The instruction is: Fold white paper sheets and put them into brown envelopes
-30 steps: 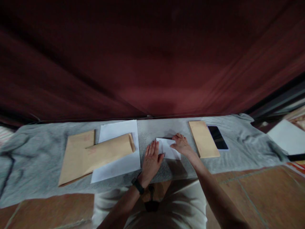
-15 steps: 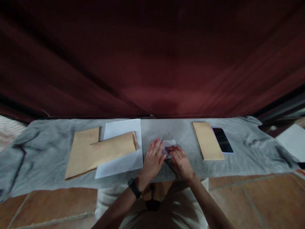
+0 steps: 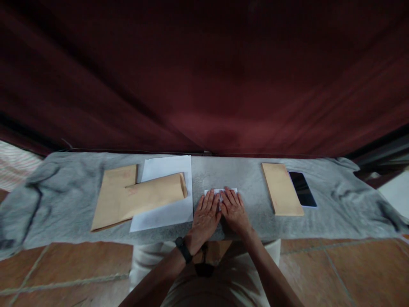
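A small folded white paper [image 3: 220, 191] lies on the grey cloth [image 3: 243, 175] in front of me. My left hand [image 3: 205, 216] and my right hand [image 3: 234, 210] lie flat side by side on it, fingers spread, covering most of it. Only the far edge of the paper shows beyond my fingertips. A black band sits on my left wrist.
To the left, two brown envelopes [image 3: 128, 198] overlap a white sheet [image 3: 166, 170]. To the right lie another brown envelope [image 3: 281, 188] and a dark phone [image 3: 302, 189]. A dark red curtain [image 3: 204, 85] hangs behind; tiled floor [image 3: 351, 268] lies below.
My right hand has come down from the paper's far right corner and now lies flat beside my left hand; the paper looks folded smaller. The view has shifted slightly.
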A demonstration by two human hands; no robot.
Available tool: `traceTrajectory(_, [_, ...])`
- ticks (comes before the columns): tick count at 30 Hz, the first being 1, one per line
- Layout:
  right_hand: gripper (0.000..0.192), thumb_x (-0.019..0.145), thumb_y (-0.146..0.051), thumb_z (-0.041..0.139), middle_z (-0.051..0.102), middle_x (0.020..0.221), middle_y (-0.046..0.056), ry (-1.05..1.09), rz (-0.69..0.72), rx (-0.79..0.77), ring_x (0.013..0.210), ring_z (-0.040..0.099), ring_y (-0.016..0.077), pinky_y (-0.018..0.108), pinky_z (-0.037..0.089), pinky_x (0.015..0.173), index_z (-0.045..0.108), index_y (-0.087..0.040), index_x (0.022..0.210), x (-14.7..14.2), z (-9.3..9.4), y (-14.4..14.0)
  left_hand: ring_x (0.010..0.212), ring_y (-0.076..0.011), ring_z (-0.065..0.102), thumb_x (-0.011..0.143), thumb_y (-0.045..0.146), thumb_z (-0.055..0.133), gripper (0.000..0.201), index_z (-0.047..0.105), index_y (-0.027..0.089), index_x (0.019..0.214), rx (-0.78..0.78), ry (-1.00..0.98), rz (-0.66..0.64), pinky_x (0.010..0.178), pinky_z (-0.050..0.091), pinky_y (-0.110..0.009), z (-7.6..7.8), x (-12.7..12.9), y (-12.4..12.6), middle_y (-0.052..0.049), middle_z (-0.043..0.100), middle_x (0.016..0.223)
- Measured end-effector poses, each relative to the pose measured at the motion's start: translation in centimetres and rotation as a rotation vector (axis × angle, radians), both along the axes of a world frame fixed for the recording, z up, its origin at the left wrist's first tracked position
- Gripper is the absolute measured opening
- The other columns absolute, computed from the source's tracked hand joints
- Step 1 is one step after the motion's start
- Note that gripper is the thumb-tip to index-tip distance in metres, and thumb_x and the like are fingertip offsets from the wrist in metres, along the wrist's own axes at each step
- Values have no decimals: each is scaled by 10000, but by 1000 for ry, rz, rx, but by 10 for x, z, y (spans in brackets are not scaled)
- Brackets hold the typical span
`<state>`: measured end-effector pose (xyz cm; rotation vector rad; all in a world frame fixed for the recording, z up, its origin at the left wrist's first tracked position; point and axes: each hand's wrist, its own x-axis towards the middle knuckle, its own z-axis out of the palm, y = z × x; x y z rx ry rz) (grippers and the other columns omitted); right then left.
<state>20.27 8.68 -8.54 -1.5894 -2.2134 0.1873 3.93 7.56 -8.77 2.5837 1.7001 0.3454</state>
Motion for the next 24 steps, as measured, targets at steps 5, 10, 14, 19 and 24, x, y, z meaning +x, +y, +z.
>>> traceTrajectory(5, [532, 1045, -302, 473, 404, 1618, 164, -105, -49, 52, 1514, 347, 322, 542, 303, 1214, 424, -159, 1556, -5, -13, -3, 1544, -293, 295, 975, 384, 536, 699, 329, 101, 1579, -14, 9, 17, 1256, 260, -536, 5, -24, -16, -178, 358, 1641])
traceTrajectory(10, [545, 1041, -316, 478, 416, 1613, 152, -99, -64, 72, 1510, 357, 329, 552, 307, 1209, 414, -178, 1564, -3, -16, -4, 1571, -365, 184, 852, 419, 722, 900, 270, 271, 1616, 1, 43, 77, 1237, 167, -650, 38, -82, 5, -144, 191, 1707])
traceTrajectory(14, [541, 1034, -316, 484, 418, 1613, 146, -92, -81, 91, 1509, 356, 330, 546, 298, 1212, 430, -180, 1556, -4, -19, -4, 1558, -414, 195, 774, 482, 787, 1043, 231, 264, 1630, -88, 66, 249, 1216, 193, -655, 51, -146, 42, -173, 204, 1700])
traceTrajectory(19, [522, 1042, -335, 461, 445, 1599, 139, -111, -73, 119, 1479, 402, 323, 526, 295, 1211, 456, -166, 1537, -4, -22, -3, 1553, -429, 190, 675, 549, 821, 1218, 149, 238, 1643, -301, 65, 282, 1224, 164, -632, 47, -195, 62, -191, 283, 1669])
traceTrajectory(24, [513, 1042, -340, 452, 455, 1595, 124, -101, -73, 121, 1470, 413, 316, 525, 296, 1210, 468, -171, 1526, -3, -22, -2, 1566, -392, 164, 664, 549, 793, 1261, 72, 231, 1649, -399, 92, 187, 1231, 141, -604, 55, -196, 66, -189, 227, 1686])
